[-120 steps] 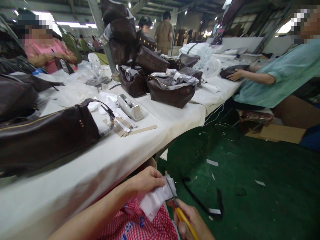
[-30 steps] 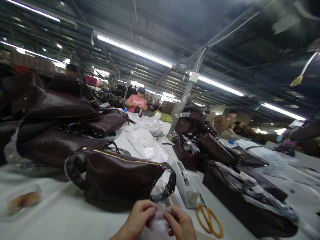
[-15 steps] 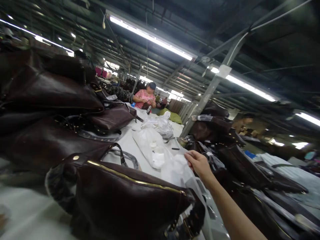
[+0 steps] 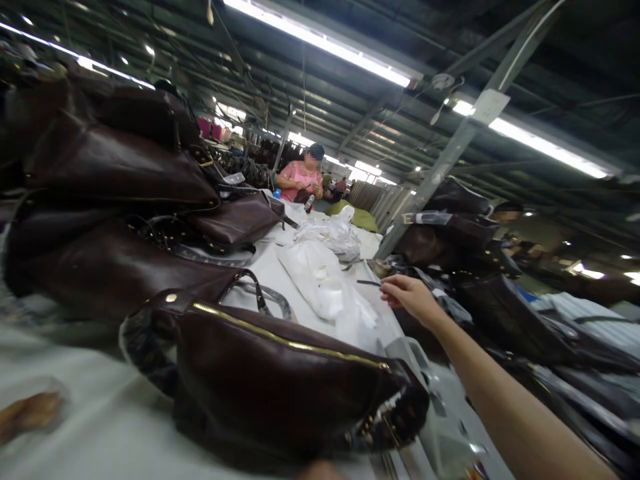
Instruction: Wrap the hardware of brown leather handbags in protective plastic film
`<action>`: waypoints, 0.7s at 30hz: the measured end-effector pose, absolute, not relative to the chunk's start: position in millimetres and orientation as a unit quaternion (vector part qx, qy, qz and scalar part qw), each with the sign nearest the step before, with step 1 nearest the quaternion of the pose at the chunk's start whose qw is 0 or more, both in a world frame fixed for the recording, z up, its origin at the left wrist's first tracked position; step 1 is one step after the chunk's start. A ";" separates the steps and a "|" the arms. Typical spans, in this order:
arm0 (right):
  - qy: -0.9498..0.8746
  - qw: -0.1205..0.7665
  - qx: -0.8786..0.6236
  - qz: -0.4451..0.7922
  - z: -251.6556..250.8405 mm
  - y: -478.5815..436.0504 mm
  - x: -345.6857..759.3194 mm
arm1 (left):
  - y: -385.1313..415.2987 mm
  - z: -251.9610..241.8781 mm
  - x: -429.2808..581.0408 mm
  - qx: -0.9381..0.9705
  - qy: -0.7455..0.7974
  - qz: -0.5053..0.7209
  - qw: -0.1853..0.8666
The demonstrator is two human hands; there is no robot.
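My right hand (image 4: 411, 298) reaches across the table with its fingertips pinched together at the near end of a thin dark strip (image 4: 369, 283). The strip lies beside white plastic bags (image 4: 330, 300). In front of me a dark brown leather handbag (image 4: 270, 380) rests on the table, its gold zipper (image 4: 295, 343) closed along the top and its wrapped straps at both ends. At the bottom edge a blurred skin-coloured patch (image 4: 323, 471), perhaps my left hand, shows just below the bag; its fingers cannot be made out.
Brown handbags (image 4: 115, 160) are piled at the left, more (image 4: 520, 313) at the right. A grey plastic tray (image 4: 445, 407) sits under my right forearm. A slanted metal post (image 4: 435, 180) rises behind. A person in pink (image 4: 300, 177) is at the far end. A blurred brown shape (image 4: 33, 415) is at left.
My right hand has moved off the white plastic bag and onto the end of the dark strip. The view has shifted, and a blurred skin-coloured patch has appeared at the bottom edge.
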State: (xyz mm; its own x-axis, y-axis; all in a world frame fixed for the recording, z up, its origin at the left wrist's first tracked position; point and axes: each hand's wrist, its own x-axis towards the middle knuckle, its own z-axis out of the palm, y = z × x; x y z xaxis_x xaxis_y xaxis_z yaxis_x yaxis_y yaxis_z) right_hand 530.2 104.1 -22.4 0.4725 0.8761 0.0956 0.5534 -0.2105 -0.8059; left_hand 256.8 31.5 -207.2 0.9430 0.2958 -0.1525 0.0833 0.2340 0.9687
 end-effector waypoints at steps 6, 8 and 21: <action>-0.455 0.402 -0.736 0.299 -11.7 -68.2 487.9 | -12.1 -185.2 242.5 0.542 0.199 0.132 0.806; -0.464 0.361 -0.744 0.319 -32.5 -106.2 465.6 | -19.0 -175.9 242.3 0.517 0.200 0.176 0.813; -0.416 0.524 -0.709 0.224 -97.9 -60.8 372.5 | -42.2 -133.5 193.8 0.501 0.312 0.252 0.767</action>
State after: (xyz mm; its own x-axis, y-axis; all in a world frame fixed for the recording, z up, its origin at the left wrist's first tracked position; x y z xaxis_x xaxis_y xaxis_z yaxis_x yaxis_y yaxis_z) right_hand 372.5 -60.8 -97.9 0.5540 0.8240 0.1192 0.3549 -0.1042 -0.9291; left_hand 193.8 -42.2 -133.5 0.6794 0.6981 -0.2262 -0.0740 0.3719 0.9253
